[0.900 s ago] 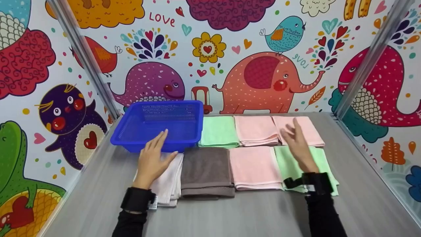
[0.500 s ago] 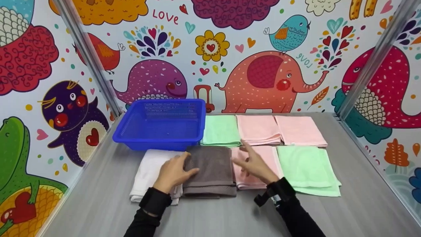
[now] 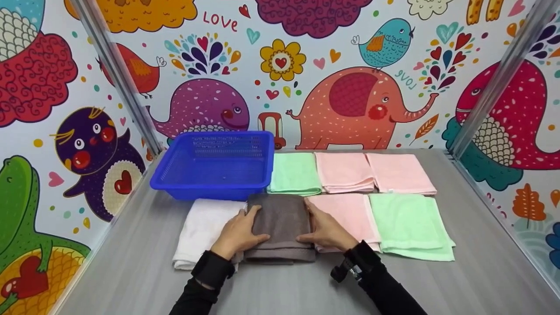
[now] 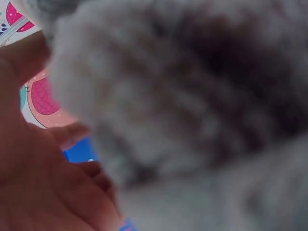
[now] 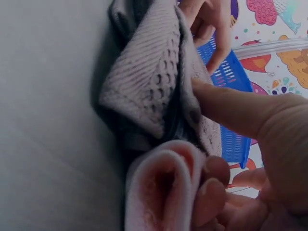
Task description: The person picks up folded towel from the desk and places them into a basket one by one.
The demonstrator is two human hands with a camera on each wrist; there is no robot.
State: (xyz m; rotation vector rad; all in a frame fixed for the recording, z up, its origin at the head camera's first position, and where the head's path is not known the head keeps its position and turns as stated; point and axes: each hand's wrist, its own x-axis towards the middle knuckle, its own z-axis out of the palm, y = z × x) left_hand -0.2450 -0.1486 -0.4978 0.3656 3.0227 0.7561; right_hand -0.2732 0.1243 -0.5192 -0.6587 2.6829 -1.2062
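A folded grey-brown towel (image 3: 281, 221) lies in the front row, between a folded white towel (image 3: 199, 225) and a folded pink towel (image 3: 350, 214). At its left edge my left hand (image 3: 240, 231) grips it, thumb on top. My right hand (image 3: 328, 229) holds the opposite edge the same way. In the right wrist view the thumb presses on the brown towel (image 5: 144, 77), while curled fingertips sit beside the rolled edge of the pink towel (image 5: 159, 190). Blurred cloth (image 4: 168, 106) fills most of the left wrist view beside the left palm (image 4: 48, 183).
A blue plastic basket (image 3: 214, 192) stands behind the white towel. To its right is a back row: a green towel (image 3: 294, 173) and two pink towels. Another green towel (image 3: 407, 223) ends the front row. Printed wall panels enclose the grey table (image 3: 131, 262).
My right hand has come left from above the green towel, and my left hand has moved right from over the white one. Both now grip the sides of the grey-brown towel.
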